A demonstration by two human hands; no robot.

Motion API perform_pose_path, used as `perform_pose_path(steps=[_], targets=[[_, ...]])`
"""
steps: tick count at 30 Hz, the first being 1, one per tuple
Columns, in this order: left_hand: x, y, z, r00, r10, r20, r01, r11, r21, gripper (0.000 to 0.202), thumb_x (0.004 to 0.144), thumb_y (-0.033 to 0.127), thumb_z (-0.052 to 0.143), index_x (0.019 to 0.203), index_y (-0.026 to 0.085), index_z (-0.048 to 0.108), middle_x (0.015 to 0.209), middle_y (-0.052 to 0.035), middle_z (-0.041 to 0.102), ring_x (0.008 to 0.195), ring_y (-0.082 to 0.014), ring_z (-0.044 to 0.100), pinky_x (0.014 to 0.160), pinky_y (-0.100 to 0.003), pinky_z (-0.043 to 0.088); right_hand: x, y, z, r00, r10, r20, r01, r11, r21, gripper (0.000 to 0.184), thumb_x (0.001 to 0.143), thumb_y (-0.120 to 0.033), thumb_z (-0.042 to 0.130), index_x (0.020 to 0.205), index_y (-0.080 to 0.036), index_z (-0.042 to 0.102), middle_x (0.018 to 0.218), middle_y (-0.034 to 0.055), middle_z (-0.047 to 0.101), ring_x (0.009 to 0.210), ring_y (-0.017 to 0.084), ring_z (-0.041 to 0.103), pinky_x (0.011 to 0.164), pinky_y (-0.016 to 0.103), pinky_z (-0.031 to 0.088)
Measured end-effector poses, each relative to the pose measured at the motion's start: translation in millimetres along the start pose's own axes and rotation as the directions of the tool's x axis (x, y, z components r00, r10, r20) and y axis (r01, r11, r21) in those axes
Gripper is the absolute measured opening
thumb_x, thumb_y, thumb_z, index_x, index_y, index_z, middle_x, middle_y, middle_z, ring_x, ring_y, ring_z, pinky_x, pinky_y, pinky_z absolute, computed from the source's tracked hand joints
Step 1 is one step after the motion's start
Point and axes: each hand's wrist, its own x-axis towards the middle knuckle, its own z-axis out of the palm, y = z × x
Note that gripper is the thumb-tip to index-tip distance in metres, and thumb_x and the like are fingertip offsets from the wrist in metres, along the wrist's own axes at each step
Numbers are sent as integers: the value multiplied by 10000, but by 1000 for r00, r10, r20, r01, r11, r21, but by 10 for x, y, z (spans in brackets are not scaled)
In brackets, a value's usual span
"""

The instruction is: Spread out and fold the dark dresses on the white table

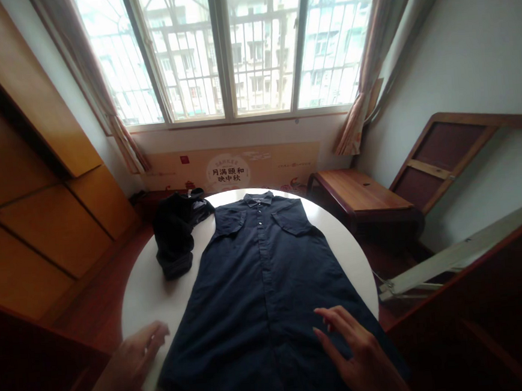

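A dark navy button-up shirt [241, 287] lies face up on a round white table [138, 301], its collar at the far side and its hem toward me. Both short sleeves are folded in over the chest. My left hand [140, 349] is beside the shirt's lower left edge, over the bare tabletop, slightly blurred, with nothing in it. Above the lower right part of the shirt is my right hand [352, 345], its fingers and thumb apart and holding nothing. Whether the right fingertips touch the cloth I cannot tell.
A crumpled black garment [173, 232] sits at the table's far left. Beyond the right edge stands a low wooden table [360, 190]. Wooden cabinets [32, 219] line the left wall, and a barred window [227, 53] fills the back.
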Motion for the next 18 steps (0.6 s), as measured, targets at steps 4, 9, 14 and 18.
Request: perform_pose_path(steps=[4,9,14,18], targets=[[-49,0,135,950,-197,243,208,978,-18,507,903,649,433,831,198,653,675,-18,655,642,-186,616,605,-243,446,81,-339,206,965,-182,188,183,983,16,316,932,-251,563,1248,-241,578,1084,84,664,940,220,671,849,339,577],[-240,-54,283,963,-200,179,195,980,43,502,830,661,536,668,192,616,675,-29,654,644,-184,598,612,-239,437,44,-182,160,969,-164,183,171,985,-25,295,921,-256,580,1215,-263,609,1071,72,661,943,223,670,838,347,587],[-323,-117,240,982,-164,99,172,982,-79,375,814,582,610,978,250,672,776,3,683,651,-166,620,616,-215,495,-208,514,-141,998,-22,-64,9,981,-195,304,909,-475,586,1117,-270,672,1070,81,617,930,242,672,822,363,591],[-362,-116,131,993,0,122,18,989,-149,400,861,441,610,1240,312,610,863,8,707,645,-140,649,654,-193,543,-519,991,-429,957,198,-211,-247,939,-238,515,806,-642,614,1160,-274,674,1090,99,604,965,293,665,828,423,586]])
